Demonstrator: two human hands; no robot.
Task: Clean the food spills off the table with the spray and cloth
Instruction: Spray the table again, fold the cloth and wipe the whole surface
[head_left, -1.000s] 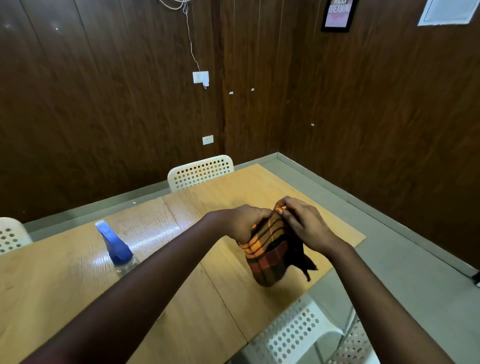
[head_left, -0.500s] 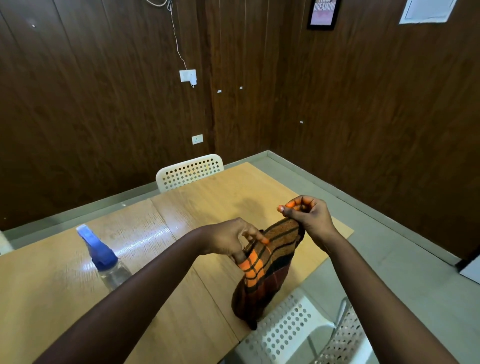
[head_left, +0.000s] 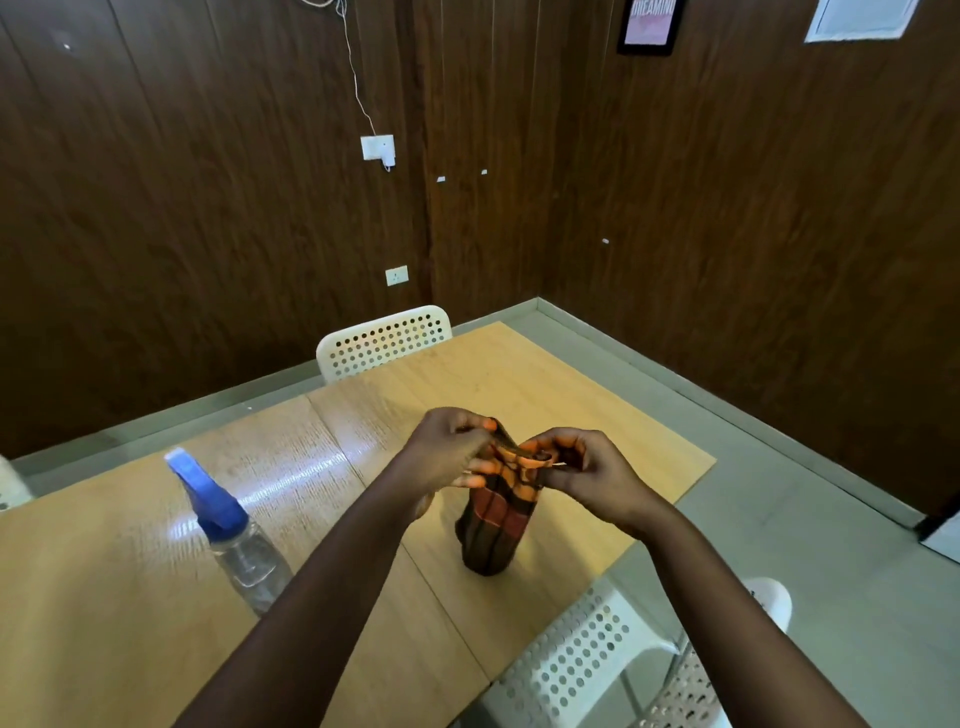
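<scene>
An orange and dark checked cloth (head_left: 496, 525) hangs folded above the wooden table (head_left: 571, 395), its lower end near the tabletop. My left hand (head_left: 447, 452) pinches its top edge from the left and my right hand (head_left: 582, 467) pinches the same edge from the right, the two hands close together. A clear spray bottle with a blue trigger head (head_left: 228, 535) stands upright on the table to the left of my left forearm. No spill shows clearly on the wood.
A white perforated chair (head_left: 384, 340) is pushed in at the far side, and another white chair (head_left: 576, 660) stands at the near right edge. Dark wood-panelled walls close the corner behind. Grey floor lies to the right of the table.
My hands have come together at the top of the cloth after being spread apart half a second ago. The cloth now hangs narrower and more bunched.
</scene>
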